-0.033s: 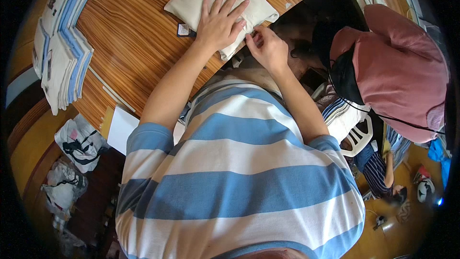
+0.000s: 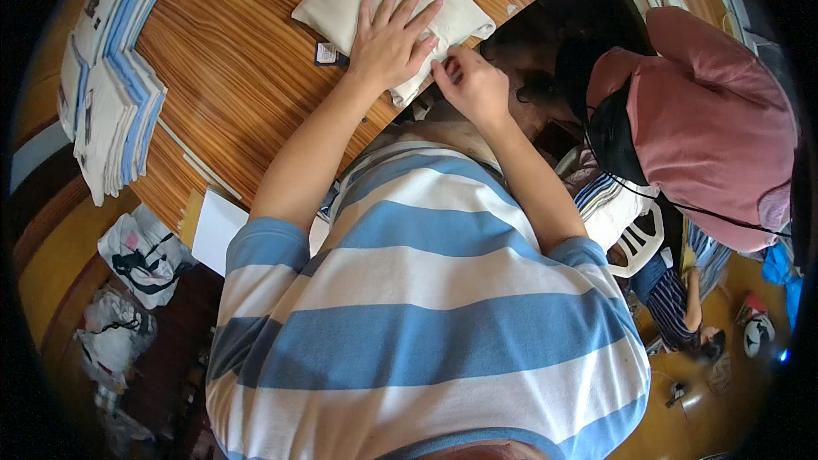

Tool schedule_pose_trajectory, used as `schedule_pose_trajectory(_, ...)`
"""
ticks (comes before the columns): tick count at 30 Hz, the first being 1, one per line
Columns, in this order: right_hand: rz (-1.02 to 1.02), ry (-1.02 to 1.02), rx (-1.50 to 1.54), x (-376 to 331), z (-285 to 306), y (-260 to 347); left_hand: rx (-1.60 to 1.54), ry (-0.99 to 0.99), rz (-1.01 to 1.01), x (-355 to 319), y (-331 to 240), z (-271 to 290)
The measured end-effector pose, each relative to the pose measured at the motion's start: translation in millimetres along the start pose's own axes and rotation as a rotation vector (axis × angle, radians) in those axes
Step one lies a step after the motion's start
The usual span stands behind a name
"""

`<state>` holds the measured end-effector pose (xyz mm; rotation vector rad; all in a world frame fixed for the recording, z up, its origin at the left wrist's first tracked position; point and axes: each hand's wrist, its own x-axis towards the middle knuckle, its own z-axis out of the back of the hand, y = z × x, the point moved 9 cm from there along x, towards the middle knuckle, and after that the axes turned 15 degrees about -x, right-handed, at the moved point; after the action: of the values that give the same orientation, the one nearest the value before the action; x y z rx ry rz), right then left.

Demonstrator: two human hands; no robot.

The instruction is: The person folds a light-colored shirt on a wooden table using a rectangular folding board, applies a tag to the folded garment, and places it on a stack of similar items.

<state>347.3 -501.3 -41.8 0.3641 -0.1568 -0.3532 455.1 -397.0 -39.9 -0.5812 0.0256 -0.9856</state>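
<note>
Pressed left hand (image 2: pixel 388 47) flat on folded cream cloth (image 2: pixel 464 17), with spread fingers, gripping nothing. Curled right hand (image 2: pixel 475 89) at the cloth's near right edge, with thumb and fingertips close together; could not tell from this view whether pinching fabric or merely touching. Found the cloth on the wood-grain table (image 2: pixel 247 77), right up at the edge nearest the body. Spotted dark label with pale panel (image 2: pixel 328 54) just beside the cloth's left side; could not tell whether attached. Noted stack of folded white and blue textiles (image 2: pixel 111 102) well apart at left.

Looked like bracing with one hand, fine edge work with the other. Probably called for steady palm pressure close to the worked edge, without enough force to crease the upper layer. Likely needed a small, shallow pinch, drawn along the fold rather than upward, to avoid bunching. Seemed safer with the whole cloth farther onto the tabletop, given a likely risk of sagging over the edge.
</note>
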Motion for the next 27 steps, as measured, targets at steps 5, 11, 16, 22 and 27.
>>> schedule_pose_trajectory(5, 0.176, 0.180, 0.116, -23, -17, 19, -0.017, 0.007, -0.013, -1, 2, 3)
schedule_pose_trajectory(11, 0.246, -0.269, -0.008, 46, 52, 21, -0.050, -0.137, 0.152, -8, 16, 24)
schedule_pose_trajectory(16, 0.548, 0.003, -0.224, 88, -13, 24, -0.006, -0.082, 0.274, -10, 27, 15)
schedule_pose_trajectory(22, 0.672, 0.174, -0.128, 90, -3, 19, -0.107, -0.166, 0.231, -35, 27, 31)
schedule_pose_trajectory(27, 1.150, 0.423, -0.327, 88, 12, -25, -0.093, 0.157, 0.193, -109, -23, 2)
